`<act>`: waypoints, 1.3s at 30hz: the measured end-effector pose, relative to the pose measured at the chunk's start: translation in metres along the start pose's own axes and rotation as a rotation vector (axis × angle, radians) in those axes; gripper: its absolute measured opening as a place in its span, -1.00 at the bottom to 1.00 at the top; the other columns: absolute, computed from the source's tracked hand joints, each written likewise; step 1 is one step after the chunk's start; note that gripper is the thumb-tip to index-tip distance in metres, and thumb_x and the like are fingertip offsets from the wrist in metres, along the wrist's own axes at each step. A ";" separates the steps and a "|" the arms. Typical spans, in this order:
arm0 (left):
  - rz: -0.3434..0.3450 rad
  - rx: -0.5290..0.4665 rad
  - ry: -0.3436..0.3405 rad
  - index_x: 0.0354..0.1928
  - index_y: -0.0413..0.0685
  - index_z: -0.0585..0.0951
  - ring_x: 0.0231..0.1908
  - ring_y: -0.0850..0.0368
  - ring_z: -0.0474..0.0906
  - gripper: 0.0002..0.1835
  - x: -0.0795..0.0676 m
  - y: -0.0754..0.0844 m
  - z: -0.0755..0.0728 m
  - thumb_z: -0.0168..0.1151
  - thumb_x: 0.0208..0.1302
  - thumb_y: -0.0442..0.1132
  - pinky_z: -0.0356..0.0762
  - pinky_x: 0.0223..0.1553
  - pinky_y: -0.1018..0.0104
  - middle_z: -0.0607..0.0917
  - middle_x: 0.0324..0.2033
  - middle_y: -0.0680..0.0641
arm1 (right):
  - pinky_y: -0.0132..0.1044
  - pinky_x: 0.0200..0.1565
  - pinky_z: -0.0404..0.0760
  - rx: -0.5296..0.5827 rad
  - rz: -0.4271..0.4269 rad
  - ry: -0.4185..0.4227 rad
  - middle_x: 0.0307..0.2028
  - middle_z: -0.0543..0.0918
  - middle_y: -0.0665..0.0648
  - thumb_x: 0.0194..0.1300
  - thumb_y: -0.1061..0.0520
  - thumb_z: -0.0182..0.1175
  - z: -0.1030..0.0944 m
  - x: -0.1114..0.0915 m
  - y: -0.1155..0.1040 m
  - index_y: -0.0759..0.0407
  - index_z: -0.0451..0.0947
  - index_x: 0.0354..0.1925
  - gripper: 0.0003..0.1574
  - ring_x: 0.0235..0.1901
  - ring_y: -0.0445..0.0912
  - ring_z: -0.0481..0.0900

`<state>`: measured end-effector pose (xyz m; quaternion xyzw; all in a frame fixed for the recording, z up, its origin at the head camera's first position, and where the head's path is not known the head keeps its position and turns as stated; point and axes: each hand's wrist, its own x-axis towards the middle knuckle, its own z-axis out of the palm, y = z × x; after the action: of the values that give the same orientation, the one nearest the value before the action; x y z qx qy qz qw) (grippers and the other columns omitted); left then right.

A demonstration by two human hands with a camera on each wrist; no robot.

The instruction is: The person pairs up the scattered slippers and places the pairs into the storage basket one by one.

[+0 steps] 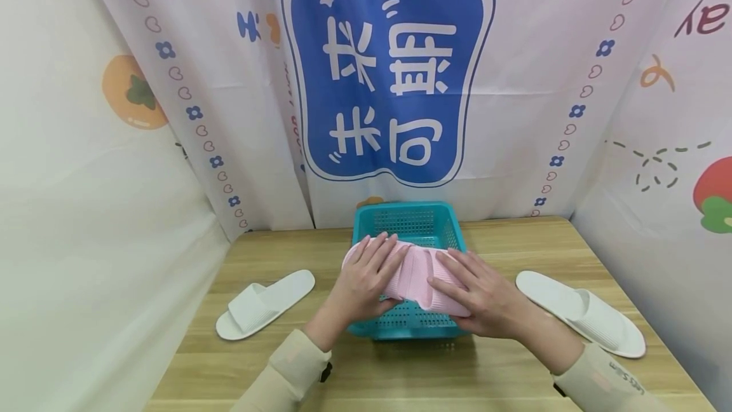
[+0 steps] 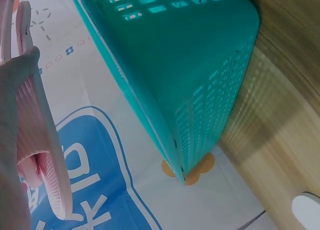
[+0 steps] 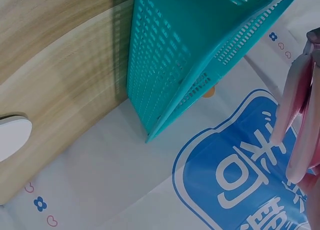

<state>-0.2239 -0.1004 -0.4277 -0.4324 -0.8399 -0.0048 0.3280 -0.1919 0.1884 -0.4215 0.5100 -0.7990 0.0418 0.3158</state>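
Both hands hold a pair of pink slippers (image 1: 419, 277) over a teal plastic basket (image 1: 408, 334). My left hand (image 1: 366, 280) grips their left end, fingers lying across the top and thumb at the near side. At the other end, my right hand (image 1: 483, 294) holds the ribbed strap with its fingers spread over it. In the left wrist view a pink slipper (image 2: 52, 160) shows edge-on, above the basket's rim. Two pink soles (image 3: 302, 150) lie close together in the right wrist view, partly cut off by the frame.
On the wooden table (image 1: 229, 377), one white slipper (image 1: 286, 291) lies left of the basket and another white slipper (image 1: 549, 294) lies to the right. A printed white curtain (image 1: 515, 81) hangs behind the basket, with pale cloth at both sides.
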 end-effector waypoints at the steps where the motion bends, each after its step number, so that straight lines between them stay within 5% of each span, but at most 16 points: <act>1: 0.000 0.001 0.005 0.44 -0.08 0.24 0.38 -0.17 0.16 0.12 0.000 0.000 0.000 0.47 -0.15 0.27 -0.01 0.40 -0.08 0.28 0.39 -0.22 | 0.22 0.11 0.47 0.003 0.003 0.001 0.31 0.34 0.38 -0.26 -0.07 0.55 0.000 0.000 0.000 0.06 0.42 0.29 0.08 0.26 0.30 0.31; 16: 0.041 -0.007 0.080 0.35 -0.19 0.37 0.34 -0.19 0.24 0.05 -0.007 -0.006 -0.008 0.46 -0.13 0.28 0.13 0.35 -0.08 0.38 0.31 -0.28 | 0.26 0.08 0.46 0.022 0.027 0.041 0.29 0.35 0.40 0.05 -0.09 0.31 0.000 -0.004 0.004 0.10 0.47 0.24 -0.23 0.23 0.33 0.33; 22: 0.012 -0.006 0.093 0.34 -0.20 0.37 0.32 -0.22 0.26 0.07 -0.014 -0.011 -0.014 0.50 -0.17 0.26 0.15 0.34 -0.09 0.40 0.30 -0.29 | 0.27 0.12 0.42 0.029 0.067 0.024 0.33 0.31 0.39 0.14 -0.11 0.25 0.000 -0.006 0.006 0.09 0.44 0.28 -0.25 0.25 0.32 0.30; 30: -0.039 -0.004 0.097 0.32 -0.19 0.39 0.28 -0.22 0.32 0.05 -0.025 -0.019 -0.019 0.51 -0.19 0.26 0.19 0.32 -0.10 0.42 0.28 -0.30 | 0.29 0.10 0.43 0.018 0.109 0.053 0.32 0.32 0.39 0.40 -0.23 -0.16 -0.001 -0.009 0.009 0.10 0.45 0.27 -0.32 0.23 0.34 0.32; 39: -0.076 -0.044 0.095 0.29 -0.25 0.42 0.26 -0.22 0.35 0.04 -0.044 -0.028 -0.010 0.53 -0.19 0.23 0.26 0.28 -0.11 0.43 0.26 -0.31 | 0.29 0.13 0.40 0.020 0.157 0.052 0.33 0.33 0.37 0.41 -0.25 -0.18 -0.003 -0.011 0.010 0.08 0.45 0.27 -0.32 0.26 0.32 0.29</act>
<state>-0.2207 -0.1525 -0.4371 -0.4064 -0.8389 -0.0561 0.3577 -0.1957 0.2031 -0.4226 0.4477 -0.8277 0.0874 0.3270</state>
